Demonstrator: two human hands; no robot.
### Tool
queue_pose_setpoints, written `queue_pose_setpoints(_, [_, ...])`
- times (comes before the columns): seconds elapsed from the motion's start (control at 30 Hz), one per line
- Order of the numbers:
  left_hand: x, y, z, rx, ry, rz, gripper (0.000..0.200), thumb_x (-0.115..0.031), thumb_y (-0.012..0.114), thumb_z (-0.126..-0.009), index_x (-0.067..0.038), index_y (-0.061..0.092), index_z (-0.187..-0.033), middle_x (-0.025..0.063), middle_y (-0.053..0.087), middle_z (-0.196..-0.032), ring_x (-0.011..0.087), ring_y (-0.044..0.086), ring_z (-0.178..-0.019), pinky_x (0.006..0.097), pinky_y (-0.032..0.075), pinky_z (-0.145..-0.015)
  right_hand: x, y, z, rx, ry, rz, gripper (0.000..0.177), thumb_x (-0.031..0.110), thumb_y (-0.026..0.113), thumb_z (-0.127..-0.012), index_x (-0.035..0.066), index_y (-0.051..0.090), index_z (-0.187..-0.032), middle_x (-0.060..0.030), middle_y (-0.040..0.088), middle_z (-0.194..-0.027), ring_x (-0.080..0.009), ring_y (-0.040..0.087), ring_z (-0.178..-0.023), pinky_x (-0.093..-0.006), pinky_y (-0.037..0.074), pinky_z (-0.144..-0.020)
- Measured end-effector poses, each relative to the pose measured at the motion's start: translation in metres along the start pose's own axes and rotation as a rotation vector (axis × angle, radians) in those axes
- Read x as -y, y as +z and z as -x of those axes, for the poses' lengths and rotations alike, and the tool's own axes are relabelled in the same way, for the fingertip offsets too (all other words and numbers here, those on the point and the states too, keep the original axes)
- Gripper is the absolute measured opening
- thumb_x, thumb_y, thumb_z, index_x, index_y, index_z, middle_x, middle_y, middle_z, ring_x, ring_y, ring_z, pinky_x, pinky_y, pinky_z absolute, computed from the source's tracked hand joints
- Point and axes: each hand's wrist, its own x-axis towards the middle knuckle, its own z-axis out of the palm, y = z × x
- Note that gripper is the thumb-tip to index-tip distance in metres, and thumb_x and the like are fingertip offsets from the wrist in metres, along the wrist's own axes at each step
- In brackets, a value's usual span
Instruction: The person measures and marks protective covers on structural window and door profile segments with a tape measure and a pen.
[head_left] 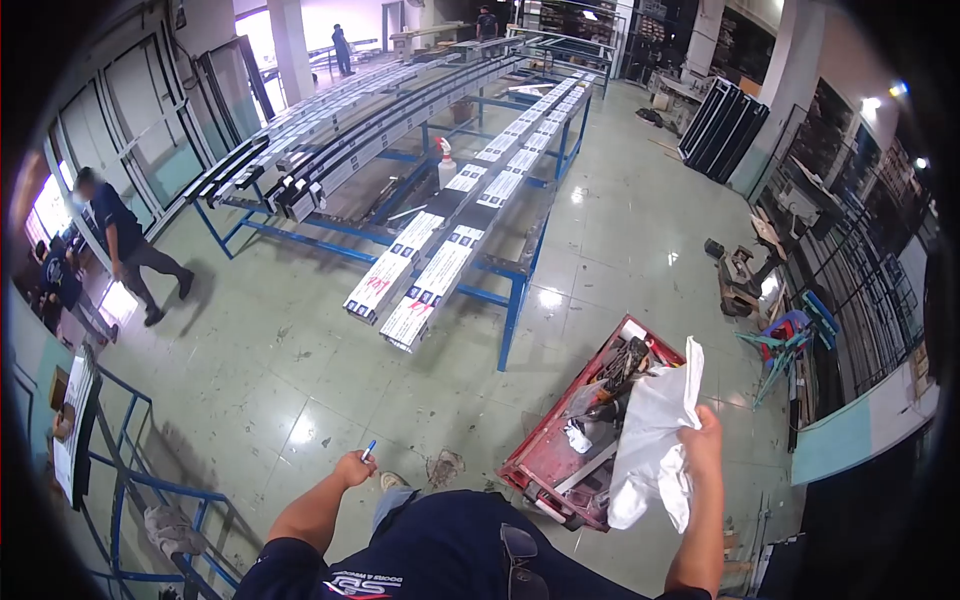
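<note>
My left hand (353, 468) is closed around a blue marker pen (370, 450), held low over the floor. In my right hand (700, 440) is a crumpled white plastic sheet (645, 440), pinched at its right edge. The sheet hangs over the right part of a red tool cart (548, 432) and hides some of it. Tools and cables (625, 362) lie in the cart's tray. Ahead, two long profiles (440, 283) covered with white labels and red handwriting rest on a blue metal rack (515, 315).
A spray bottle (446, 165) stands among the profiles, beside further bundled profiles (300, 190). One person (125, 235) walks at left, near another person (65, 280). A blue frame (130, 480) stands at lower left. Dark panels (722, 125) lean against a column at right.
</note>
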Motion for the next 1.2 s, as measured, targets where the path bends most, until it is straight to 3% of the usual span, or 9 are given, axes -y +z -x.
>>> queue_pose_setpoints(0.1, [0.004, -0.003, 0.012, 0.018, -0.056, -0.028, 0.031, -0.028, 0.072, -0.087, -0.002, 0.066, -0.105, 0.0109, 0.075, -0.083, 0.0192, 0.073, -0.077, 0.0327, 0.056, -0.074, 0.015, -0.021, 0.015, 0.005, 0.111, 0.175, 0.023, -0.008, 0.055, -0.069, 0.004, 0.063, -0.088, 0.0009, 0.061, -0.076, -0.0099, 0.055, -0.065, -0.0273, 0.045, -0.06])
queue_pose_setpoints(0.3, [0.033, -0.007, -0.005, 0.034, -0.093, -0.082, 0.044, -0.035, 0.073, -0.085, 0.0, 0.067, -0.111, 0.0093, 0.075, -0.084, 0.0202, 0.072, -0.077, 0.0334, 0.056, -0.075, 0.003, -0.038, 0.039, 0.047, 0.122, 0.124, 0.026, -0.013, 0.055, -0.068, 0.003, 0.063, -0.087, 0.001, 0.061, -0.078, -0.0107, 0.057, -0.07, -0.0267, 0.047, -0.066])
queue_pose_setpoints(0.47, [0.019, -0.024, -0.016, 0.079, 0.004, -0.092, 0.028, -0.032, 0.067, -0.087, -0.008, 0.074, -0.098, 0.0101, 0.074, -0.084, 0.0207, 0.07, -0.08, 0.036, 0.055, -0.076, 0.011, -0.036, 0.064, -0.019, 0.16, 0.267, 0.029, -0.013, 0.055, -0.068, 0.002, 0.064, -0.091, -0.0004, 0.063, -0.083, -0.0118, 0.059, -0.075, -0.0293, 0.05, -0.07])
queue_pose_setpoints(0.5, [0.027, -0.027, -0.028, 0.136, 0.121, -0.363, 0.038, -0.038, 0.051, -0.094, -0.008, 0.072, -0.106, 0.0153, 0.073, -0.095, 0.0308, 0.07, -0.09, 0.0414, 0.054, -0.084, 0.009, -0.035, 0.068, -0.024, 0.134, 0.264, 0.03, -0.011, 0.055, -0.069, 0.002, 0.063, -0.094, 0.0, 0.063, -0.084, -0.0118, 0.06, -0.079, -0.0288, 0.05, -0.073])
queue_pose_setpoints(0.53, [0.054, -0.032, -0.051, 0.188, 0.322, -0.536, 0.038, -0.038, 0.05, -0.096, -0.008, 0.072, -0.104, 0.0151, 0.073, -0.093, 0.0292, 0.07, -0.086, 0.0419, 0.055, -0.082, 0.005, -0.037, 0.073, -0.034, 0.15, 0.251, 0.027, -0.009, 0.055, -0.071, 0.002, 0.062, -0.094, 0.0011, 0.061, -0.083, -0.0108, 0.058, -0.078, -0.0273, 0.049, -0.071])
queue_pose_setpoints(0.57, [0.083, -0.034, -0.07, 0.117, 0.677, -0.57, 0.028, -0.032, 0.061, -0.094, -0.006, 0.073, -0.096, 0.0131, 0.071, -0.081, 0.0223, 0.068, -0.079, 0.0403, 0.054, -0.076, 0.024, -0.033, 0.082, -0.035, 0.237, 0.25, 0.022, -0.01, 0.056, -0.072, 0.003, 0.06, -0.089, 0.0023, 0.058, -0.079, -0.0087, 0.055, -0.073, -0.0252, 0.045, -0.065])
queue_pose_setpoints(0.6, [0.011, -0.035, -0.046, 0.187, 0.041, -0.319, 0.03, -0.033, 0.064, -0.093, -0.005, 0.074, -0.096, 0.0133, 0.07, -0.081, 0.0229, 0.068, -0.079, 0.0403, 0.053, -0.076, 0.016, -0.037, 0.086, -0.058, 0.299, 0.202, 0.02, -0.01, 0.056, -0.073, 0.004, 0.059, -0.086, 0.0031, 0.057, -0.077, -0.0074, 0.053, -0.071, -0.0242, 0.042, -0.064])
queue_pose_setpoints(0.67, [-0.038, -0.028, -0.027, 0.015, 0.166, -0.284, 0.03, -0.032, 0.067, -0.091, -0.003, 0.074, -0.096, 0.0125, 0.069, -0.078, 0.0218, 0.065, -0.076, 0.0372, 0.051, -0.073, -0.003, -0.053, 0.085, -0.104, 0.366, 0.166, 0.019, -0.011, 0.056, -0.074, 0.005, 0.057, -0.084, 0.0039, 0.057, -0.076, -0.006, 0.051, -0.069, -0.0231, 0.04, -0.062])
queue_pose_setpoints(1.2, [-0.096, -0.014, -0.043, 0.149, 0.063, -0.316, 0.027, -0.03, 0.068, -0.091, -0.003, 0.073, -0.097, 0.0063, 0.067, -0.077, 0.0158, 0.06, -0.073, 0.0331, 0.048, -0.071, -0.022, -0.051, 0.077, -0.087, 0.39, 0.076, 0.021, -0.012, 0.055, -0.071, 0.007, 0.056, -0.079, 0.0045, 0.057, -0.073, -0.0051, 0.049, -0.064, -0.0224, 0.039, -0.058])
